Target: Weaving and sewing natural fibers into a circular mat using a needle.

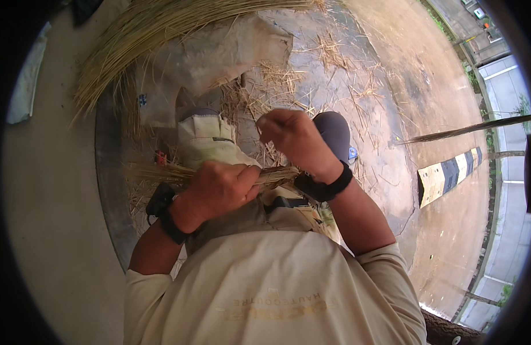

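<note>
A short bundle of straw stalks (280, 175) lies across my lap, its loose ends fanning out to the left. My left hand (224, 183) is closed around the middle of this bundle. Just above the bundle's right end, my right hand (294, 139) is raised with its fingers curled together. Whatever those fingers pinch, if anything, is hidden or too thin to make out. Dark bands circle both wrists. My knees are bent on either side of the work, one in pale trousers (205, 135) with a dark knee patch.
A large sheaf of long straw (179, 29) stretches across the far left, partly over a pale plastic sheet (219, 52). Loose straw scraps (274, 80) litter the grey ground cover beyond my knees. To the right are a black-and-light striped barrier (449, 174) and a thin dark pole (467, 129).
</note>
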`<state>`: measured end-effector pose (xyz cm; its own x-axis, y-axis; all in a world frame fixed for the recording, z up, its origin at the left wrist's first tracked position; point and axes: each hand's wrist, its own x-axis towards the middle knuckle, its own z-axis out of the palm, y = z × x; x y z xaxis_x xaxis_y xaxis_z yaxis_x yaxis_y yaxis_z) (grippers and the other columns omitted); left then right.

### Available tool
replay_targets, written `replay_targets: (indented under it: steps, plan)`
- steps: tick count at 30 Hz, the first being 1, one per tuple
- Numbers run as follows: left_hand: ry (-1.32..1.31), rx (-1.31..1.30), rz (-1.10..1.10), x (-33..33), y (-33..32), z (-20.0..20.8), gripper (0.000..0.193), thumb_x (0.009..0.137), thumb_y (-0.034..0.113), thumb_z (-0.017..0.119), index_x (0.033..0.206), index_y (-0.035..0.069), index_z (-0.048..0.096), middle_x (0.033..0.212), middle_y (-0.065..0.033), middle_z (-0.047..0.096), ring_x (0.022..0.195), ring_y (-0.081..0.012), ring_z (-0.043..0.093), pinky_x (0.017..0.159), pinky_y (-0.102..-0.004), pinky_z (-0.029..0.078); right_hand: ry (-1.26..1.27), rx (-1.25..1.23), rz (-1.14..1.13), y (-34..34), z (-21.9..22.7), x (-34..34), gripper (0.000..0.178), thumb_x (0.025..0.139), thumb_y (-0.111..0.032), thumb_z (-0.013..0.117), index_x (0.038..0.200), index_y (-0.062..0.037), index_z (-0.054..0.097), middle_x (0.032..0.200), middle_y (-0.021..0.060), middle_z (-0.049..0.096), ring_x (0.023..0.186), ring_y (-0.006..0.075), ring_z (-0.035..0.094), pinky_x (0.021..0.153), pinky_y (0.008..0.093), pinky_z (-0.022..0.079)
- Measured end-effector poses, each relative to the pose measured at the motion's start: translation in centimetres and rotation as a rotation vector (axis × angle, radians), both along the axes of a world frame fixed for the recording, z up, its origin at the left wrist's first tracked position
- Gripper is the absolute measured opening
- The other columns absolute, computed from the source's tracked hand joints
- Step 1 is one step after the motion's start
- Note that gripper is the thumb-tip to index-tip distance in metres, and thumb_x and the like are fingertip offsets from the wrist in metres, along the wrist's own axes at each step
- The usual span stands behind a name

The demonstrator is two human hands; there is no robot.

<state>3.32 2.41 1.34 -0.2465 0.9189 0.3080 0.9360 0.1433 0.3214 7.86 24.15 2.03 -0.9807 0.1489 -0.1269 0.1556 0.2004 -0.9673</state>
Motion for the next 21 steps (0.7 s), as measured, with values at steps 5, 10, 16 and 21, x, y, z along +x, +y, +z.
replay_targets:
  steps: [5,10,16,21]
  plan:
    - [0.0,0.026,0.01,-0.4,-0.6,-0.9,0.022,0.083,0.023,0.077,0.089,0.009,0.061,0.067,-0.0077,0.064,0.059,-0.0273,0.067,0.055,-0.0403,0.053,0.175,0.186,0.216,-1.2,-0.2,1.9,0.022,0.105,-0.016,0.059,0.105,0.0036,0.068,0.087,0.0057,0.068,0.079,0.0113,0.066,0.073,0.0302,0.055]
    - [-0.077,-0.036,0.079,-2.0,-2.0,0.2,0.019,0.082,0.017,0.076,0.094,0.008,0.066,0.073,-0.0108,0.068,0.065,-0.0302,0.069,0.057,-0.0418,0.053,0.079,-1.017,-0.261,0.4,3.6,2.2,0.02,0.106,-0.014,0.056,0.121,-0.0012,0.061,0.087,0.003,0.065,0.066,0.0138,0.059,0.057,0.0292,0.049]
    - [-0.09,-0.051,0.207,-5.7,-7.7,2.9,0.014,0.085,0.019,0.073,0.085,0.009,0.062,0.071,-0.0128,0.065,0.066,-0.0327,0.068,0.057,-0.0443,0.052,0.383,-0.853,-0.442,10.4,4.3,7.6,0.023,0.107,-0.015,0.053,0.121,0.0016,0.061,0.077,-0.0018,0.056,0.053,0.0039,0.034,0.043,0.0199,0.025]
    - [-0.126,-0.148,0.17,-5.6,-7.2,4.5,0.015,0.085,0.017,0.073,0.09,0.006,0.065,0.075,-0.0157,0.067,0.069,-0.037,0.068,0.059,-0.0443,0.053,0.364,-0.49,-0.514,9.0,5.1,7.0,0.021,0.106,-0.013,0.055,0.116,0.0024,0.065,0.075,-0.0042,0.055,0.052,0.0016,0.034,0.044,0.0194,0.023]
